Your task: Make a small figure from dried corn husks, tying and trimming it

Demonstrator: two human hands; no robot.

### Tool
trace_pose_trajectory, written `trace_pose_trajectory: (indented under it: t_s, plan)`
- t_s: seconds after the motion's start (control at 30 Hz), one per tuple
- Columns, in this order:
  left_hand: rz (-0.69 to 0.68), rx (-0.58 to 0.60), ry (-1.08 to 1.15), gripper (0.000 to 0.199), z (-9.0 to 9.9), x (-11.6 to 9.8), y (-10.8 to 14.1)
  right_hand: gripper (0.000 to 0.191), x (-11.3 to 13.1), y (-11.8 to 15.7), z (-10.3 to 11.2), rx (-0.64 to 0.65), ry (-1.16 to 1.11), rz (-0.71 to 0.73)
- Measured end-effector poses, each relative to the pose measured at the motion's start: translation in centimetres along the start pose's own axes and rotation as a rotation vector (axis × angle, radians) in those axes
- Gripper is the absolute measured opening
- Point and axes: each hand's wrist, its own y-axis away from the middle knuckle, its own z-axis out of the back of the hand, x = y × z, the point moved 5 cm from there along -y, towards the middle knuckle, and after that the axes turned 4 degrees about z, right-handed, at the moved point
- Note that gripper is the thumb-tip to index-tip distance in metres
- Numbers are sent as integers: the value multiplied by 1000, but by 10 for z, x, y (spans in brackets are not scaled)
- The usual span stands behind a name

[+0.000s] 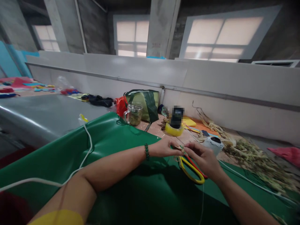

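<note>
Left hand and right hand meet above the green sheet, fingertips of both pinching a small pale piece. Fine 2-handed fingerwork is in hand; so slight a piece seemingly calls for a light, steady grip. Surface, left to right: glass mug, yellow tape roll, yellow loop under the hands, dried strands. Room: 3 windows behind a pale partition.

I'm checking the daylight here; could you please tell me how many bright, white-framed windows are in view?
3: small window, far left; middle window, left of the central concrete pillar; large window, right of it. More may be hidden.
</note>
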Motion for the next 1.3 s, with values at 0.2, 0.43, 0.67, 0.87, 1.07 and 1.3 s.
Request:
trace_pose_trajectory:
  t_s: [0.2, 0.43, 0.67, 0.87, 1.07, 1.3]
  plan:
    - [60, 17, 117, 30, 6, 9, -6, 48, -13, -5, 6, 22, -180, -200]
    - [127, 189, 138, 29, 1, 12, -2, 33, -10, -7, 4, 5, -256, -184]
    - [158, 130, 255, 22, 2, 16, -5, 38, -22, -8, -1, -23, -399, -245]
    - [136, 162, 287, 30, -3, 9, -2, 37, -12, -5, -4, -38, -346, -129]
    - [66, 121, 121, 28, -3, 9, -1, 30, -6, -3, -4, 74, -141, -42]
    - [-21, -78, -131, 25, 5, 8, -3, 27, -6, -3, -9, -21, 35, 4]
